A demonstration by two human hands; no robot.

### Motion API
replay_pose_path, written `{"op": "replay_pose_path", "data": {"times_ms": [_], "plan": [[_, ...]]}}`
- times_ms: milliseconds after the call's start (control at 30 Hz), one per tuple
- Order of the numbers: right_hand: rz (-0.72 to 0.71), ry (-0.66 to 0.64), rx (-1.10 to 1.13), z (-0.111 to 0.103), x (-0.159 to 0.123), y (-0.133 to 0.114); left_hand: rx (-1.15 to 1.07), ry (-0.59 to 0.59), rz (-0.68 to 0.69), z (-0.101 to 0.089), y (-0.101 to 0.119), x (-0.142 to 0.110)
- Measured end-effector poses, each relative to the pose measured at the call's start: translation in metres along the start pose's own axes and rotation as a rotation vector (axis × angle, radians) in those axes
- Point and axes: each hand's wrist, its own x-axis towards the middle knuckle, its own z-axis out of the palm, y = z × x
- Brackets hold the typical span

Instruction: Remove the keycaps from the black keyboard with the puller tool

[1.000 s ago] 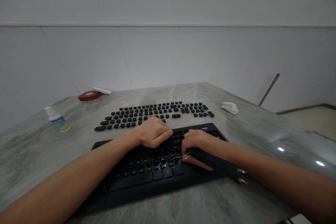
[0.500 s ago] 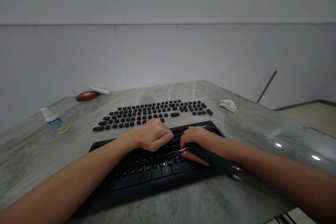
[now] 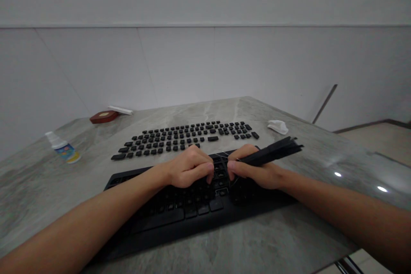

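A black keyboard (image 3: 154, 227) lies in front of me, with many keycaps off and the bare key sockets showing. My left hand (image 3: 191, 169) is closed above its middle, fingers curled down; whether anything is in them is hidden. Over the right part of the keyboard, my right hand (image 3: 250, 167) is closed around a wire keycap puller (image 3: 272, 152). The puller's black handle points up and to the right, and its thin wires show beside my fingers. A few keycaps (image 3: 203, 206) are still seated along the keyboard's front row.
Behind the keyboard, loose black keycaps (image 3: 173, 137) lie in keyboard-like rows on the grey marbled table (image 3: 244, 244). A spray bottle (image 3: 66, 150) and a reddish-brown box (image 3: 103, 117) stand left. A crumpled white tissue (image 3: 278, 126) lies at the right.
My right hand has turned, swinging the keycap puller's handle from pointing down-right to up-right. My left hand stays at nearly the same place, its fingertips curled further down.
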Motion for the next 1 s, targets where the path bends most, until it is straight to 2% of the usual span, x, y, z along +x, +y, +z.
{"op": "replay_pose_path", "data": {"times_ms": [167, 300, 633, 833, 1000], "plan": [[0.001, -0.059, -0.072, 0.003, 0.001, -0.001, -0.006, -0.055, 0.049, 0.005, 0.006, 0.003], [-0.036, -0.107, -0.123, 0.003, 0.001, -0.002, 0.010, -0.050, 0.087, 0.006, 0.007, 0.004], [-0.174, -0.204, -0.017, 0.001, 0.000, 0.004, 0.046, -0.074, 0.141, 0.009, 0.009, 0.005], [-0.110, -0.249, -0.082, -0.006, 0.001, 0.005, 0.101, -0.091, 0.165, 0.010, 0.013, 0.006], [-0.096, -0.301, -0.009, -0.009, 0.005, 0.010, 0.096, -0.088, 0.185, 0.009, 0.014, 0.007]]}}
